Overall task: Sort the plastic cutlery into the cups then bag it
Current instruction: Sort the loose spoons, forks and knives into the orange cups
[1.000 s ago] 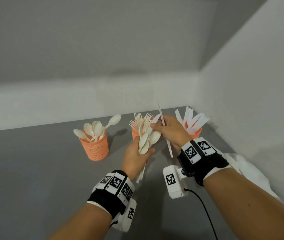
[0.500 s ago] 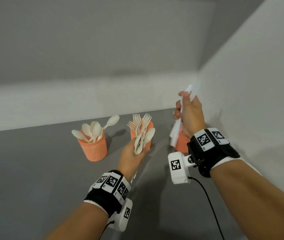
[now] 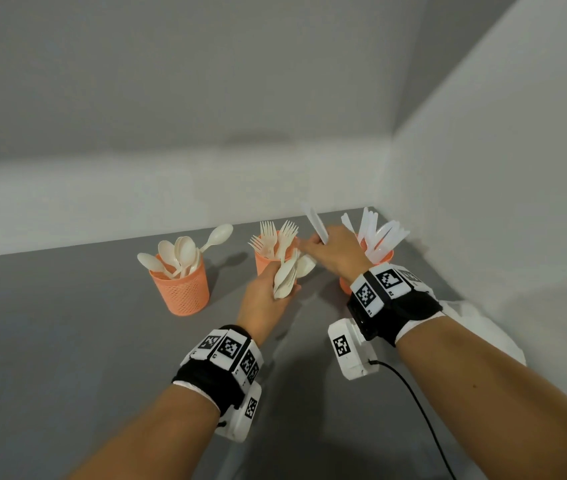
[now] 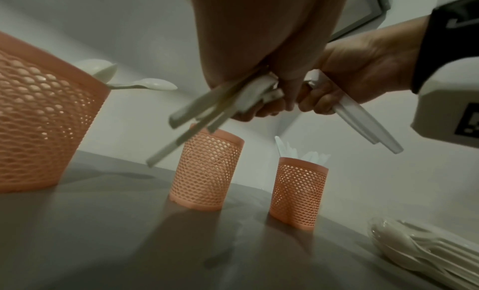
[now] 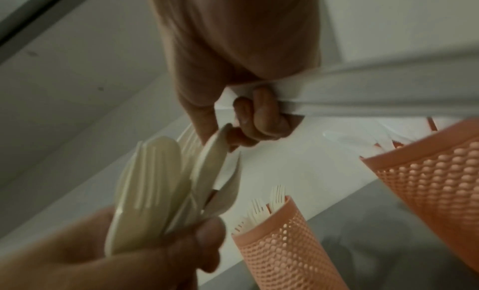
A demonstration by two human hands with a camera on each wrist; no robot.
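— Still sorting? 
— Yes. Her left hand (image 3: 264, 295) grips mixed spoons and forks (image 3: 287, 276); the right hand (image 3: 335, 252), just beside, clutches knives (image 3: 316, 226), pinching another piece. 
— Next? 
— Probably the knife cup (image 3: 375, 261), right behind it.

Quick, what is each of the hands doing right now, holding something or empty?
Left hand: closed round a bunch of cream cutlery, mostly spoons.
Right hand: closed round white knives, fingertips reaching to the left hand's bunch.
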